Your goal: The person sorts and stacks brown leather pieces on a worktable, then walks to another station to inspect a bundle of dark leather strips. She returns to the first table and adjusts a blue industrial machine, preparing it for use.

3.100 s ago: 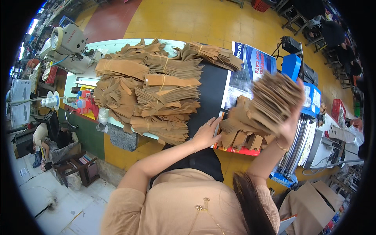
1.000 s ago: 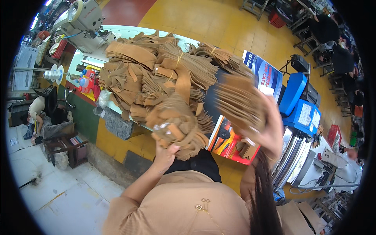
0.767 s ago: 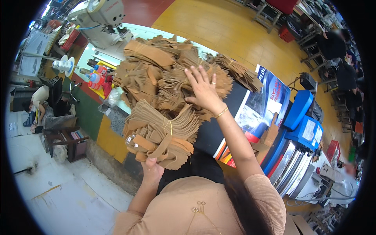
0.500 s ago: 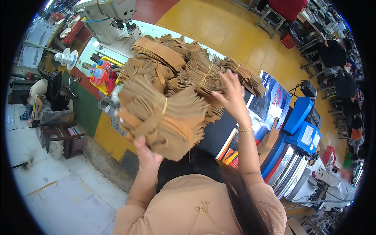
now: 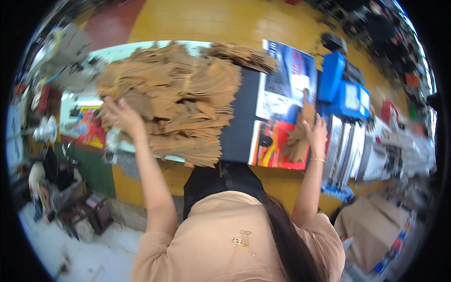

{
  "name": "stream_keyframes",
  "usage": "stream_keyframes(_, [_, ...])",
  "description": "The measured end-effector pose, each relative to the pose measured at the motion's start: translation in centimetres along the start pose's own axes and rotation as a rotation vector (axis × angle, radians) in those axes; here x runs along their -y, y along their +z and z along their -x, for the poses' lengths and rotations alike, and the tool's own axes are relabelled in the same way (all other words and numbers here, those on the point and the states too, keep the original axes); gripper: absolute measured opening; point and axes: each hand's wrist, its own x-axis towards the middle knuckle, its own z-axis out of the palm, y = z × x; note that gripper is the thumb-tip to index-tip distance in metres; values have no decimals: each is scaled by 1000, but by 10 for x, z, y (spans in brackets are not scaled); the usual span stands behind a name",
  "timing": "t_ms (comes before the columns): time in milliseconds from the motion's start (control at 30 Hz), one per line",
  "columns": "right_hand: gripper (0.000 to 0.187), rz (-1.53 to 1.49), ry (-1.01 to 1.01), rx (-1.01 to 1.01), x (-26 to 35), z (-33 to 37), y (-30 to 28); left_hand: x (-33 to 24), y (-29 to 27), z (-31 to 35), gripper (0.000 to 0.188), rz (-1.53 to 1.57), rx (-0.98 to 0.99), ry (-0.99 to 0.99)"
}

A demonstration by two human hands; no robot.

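A wide pile of brown leather-like cut pieces [image 5: 174, 108] lies on the table, several of its bundles tied with yellow bands. My left hand [image 5: 123, 115] rests against the pile's left edge, fingers apart and gripping nothing. Over to the right, a few loose brown pieces [image 5: 299, 134] lie on a colourful printed sheet [image 5: 279, 157]. My right hand [image 5: 317, 136] is at the right edge of these loose pieces with its fingers spread; whether the fingertips press on them is blurred.
A blue machine with metal rollers [image 5: 347, 98] stands right of the printed sheet. At the left are a sewing machine [image 5: 70, 44], a yellow tray [image 5: 96, 138] with red items and a thread cone [image 5: 46, 130]. A large brown package [image 5: 373, 225] sits at the lower right.
The bundle that my left hand held up now lies in the pile, released. My right hand has moved from the pile rightward to the loose pieces. The view has turned.
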Motion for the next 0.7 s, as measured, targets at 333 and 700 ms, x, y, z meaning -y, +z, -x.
stream_keyframes(333, [101, -184, 404, 109, -18, 9, 51, -71, -77, 48, 68, 395, 99, 77])
stream_keyframes(700, [71, -950, 237, 176, -68, -24, 59, -90, -121, 48, 60, 688, -35, 96])
